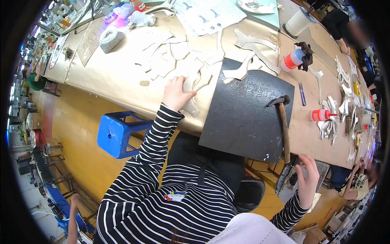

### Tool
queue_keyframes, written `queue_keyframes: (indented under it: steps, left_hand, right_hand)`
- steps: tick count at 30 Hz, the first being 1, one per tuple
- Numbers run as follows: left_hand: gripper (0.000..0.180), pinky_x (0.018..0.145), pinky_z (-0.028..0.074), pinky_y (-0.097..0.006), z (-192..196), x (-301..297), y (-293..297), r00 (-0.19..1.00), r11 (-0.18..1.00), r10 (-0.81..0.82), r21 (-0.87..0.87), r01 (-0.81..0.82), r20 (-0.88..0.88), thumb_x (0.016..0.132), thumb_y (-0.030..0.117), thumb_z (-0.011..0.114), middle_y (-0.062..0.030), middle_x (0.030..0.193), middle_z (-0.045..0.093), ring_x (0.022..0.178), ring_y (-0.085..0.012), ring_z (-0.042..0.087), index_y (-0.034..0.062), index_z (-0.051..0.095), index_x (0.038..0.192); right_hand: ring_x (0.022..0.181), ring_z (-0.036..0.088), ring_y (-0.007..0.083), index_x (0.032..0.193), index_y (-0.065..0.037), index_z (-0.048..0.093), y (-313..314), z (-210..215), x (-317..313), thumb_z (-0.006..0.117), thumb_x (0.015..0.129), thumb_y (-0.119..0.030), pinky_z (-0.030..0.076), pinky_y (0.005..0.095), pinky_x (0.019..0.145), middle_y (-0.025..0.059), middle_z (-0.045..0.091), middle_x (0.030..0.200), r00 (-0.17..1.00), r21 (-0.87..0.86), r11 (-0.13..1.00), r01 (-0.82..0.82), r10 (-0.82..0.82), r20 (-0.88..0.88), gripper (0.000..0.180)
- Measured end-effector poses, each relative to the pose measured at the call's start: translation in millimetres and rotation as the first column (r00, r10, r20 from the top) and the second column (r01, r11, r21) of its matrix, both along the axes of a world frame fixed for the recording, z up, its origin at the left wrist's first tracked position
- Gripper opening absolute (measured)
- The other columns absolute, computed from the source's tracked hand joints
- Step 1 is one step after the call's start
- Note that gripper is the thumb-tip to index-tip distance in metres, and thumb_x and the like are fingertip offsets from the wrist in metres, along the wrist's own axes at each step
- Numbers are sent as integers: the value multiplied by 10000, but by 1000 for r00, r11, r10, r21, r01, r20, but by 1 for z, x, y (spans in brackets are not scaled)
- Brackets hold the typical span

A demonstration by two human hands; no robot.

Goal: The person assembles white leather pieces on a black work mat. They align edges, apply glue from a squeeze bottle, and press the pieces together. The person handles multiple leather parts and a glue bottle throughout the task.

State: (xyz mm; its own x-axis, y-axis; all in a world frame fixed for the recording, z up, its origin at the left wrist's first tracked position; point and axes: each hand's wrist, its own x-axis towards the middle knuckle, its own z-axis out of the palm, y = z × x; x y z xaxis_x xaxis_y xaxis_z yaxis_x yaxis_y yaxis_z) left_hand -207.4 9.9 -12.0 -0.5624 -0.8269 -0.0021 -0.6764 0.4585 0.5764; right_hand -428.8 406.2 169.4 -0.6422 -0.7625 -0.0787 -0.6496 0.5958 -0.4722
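Observation:
My left hand [175, 94] is on the table near its front edge, its thumb laid across a curved beige cut piece [190, 106] and its fingers at the piece's upper end. More pale cut pieces [164, 61] lie spread just beyond that hand. My right hand [307, 179] is off the table's front edge at the right, empty, with thumb and fingers apart. Between the hands lies a black board [248, 114]. A hammer [283, 126] rests along its right side, and several beige pieces [239, 72] lie over its far edge.
Right of the board are a red-labelled squeeze bottle [319, 115], a blue pen-like tool [302, 94], a larger bottle [293, 60] and piled strips [330, 122]. Printed sheets [209, 16] and a thread spool [298, 22] lie farther back. A blue stool [118, 134] stands at left; people are nearby.

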Motion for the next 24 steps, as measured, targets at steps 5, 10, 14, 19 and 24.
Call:
queue_keyframes:
  steps: [5,10,14,19,24]
  left_hand:
    - [581,990,418,-429,5,12,2,994,979,-9,-204,-13,-107,751,305,803,-165,1177,596,1148,-338,525,12,607,1214]
    - [464,1007,434,-425,18,50,-52,966,968,53,-226,-112,-255,825,277,753,-184,1176,618,1157,-342,553,40,631,1206]
    - [411,986,461,-410,13,72,-127,970,978,65,-181,-109,-234,852,258,725,-199,1166,636,1093,-371,601,30,645,1183]
    - [448,1025,429,-408,-10,42,-211,986,961,-106,-269,69,-129,863,282,710,-157,1186,644,1177,-343,560,66,611,1243]
    - [623,1037,383,-447,-9,17,-262,929,944,-154,-226,239,337,775,412,772,-129,1124,662,1204,-315,519,170,571,1312]
  right_hand:
    - [1066,603,364,1118,41,612,-11,2,3,648,835,29,469,387,934,194,624,1182,1000,30,999,-22,22,19,286]
    - [984,609,322,1132,41,601,-8,-1,0,624,837,67,484,365,883,181,624,1169,998,-9,998,-59,59,-9,296]
    - [883,596,249,1136,42,596,-7,-5,0,607,836,82,487,320,819,157,630,1145,997,-34,997,-71,72,8,303]
    - [869,586,247,1121,49,594,-12,-6,4,603,830,90,482,322,815,155,627,1128,998,-37,997,-62,63,23,293]
    - [876,582,246,1122,51,594,-7,-6,8,599,836,78,480,324,823,155,624,1122,998,-46,997,-60,61,24,287]
